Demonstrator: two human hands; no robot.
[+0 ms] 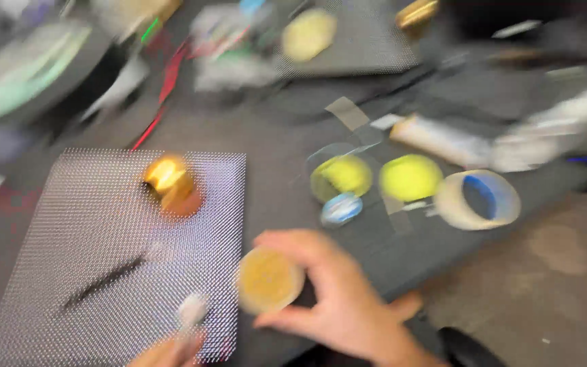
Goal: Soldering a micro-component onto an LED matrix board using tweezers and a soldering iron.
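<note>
- Right hand (348, 299) pinches a small round yellow-filled container (268, 279) by its rim, keeping it level.
- Left hand (171, 352), barely visible, grips a white-tipped tool (190, 311) over the perforated mat (69, 224).
- Gold cylinder (171, 183) lies beyond.

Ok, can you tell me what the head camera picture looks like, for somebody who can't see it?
A blurry view down at a dark worktable: the right hand holds a small round yellow-filled container, and the left hand grips a thin white-tipped tool over a dotted mesh panel. Nearby sit a gold object, two yellow discs and a tape roll.
</note>
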